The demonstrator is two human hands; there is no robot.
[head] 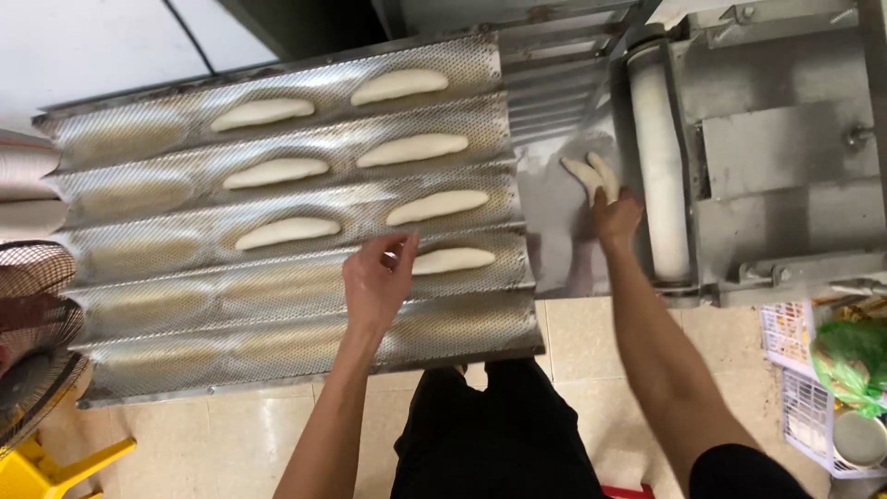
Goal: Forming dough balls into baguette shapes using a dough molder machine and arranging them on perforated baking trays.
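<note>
Left hand (377,282) touching dough piece (453,261), right hand (616,215) on dough (593,174)

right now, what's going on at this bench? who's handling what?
A person stands at a perforated, corrugated metal tray. The left hand rests at the end of a shaped dough piece in the fourth channel. The right hand grips two more dough pieces on the metal chute beside the machine's roller. Seven pieces lie on the tray; the two nearest channels hold none.
</note>
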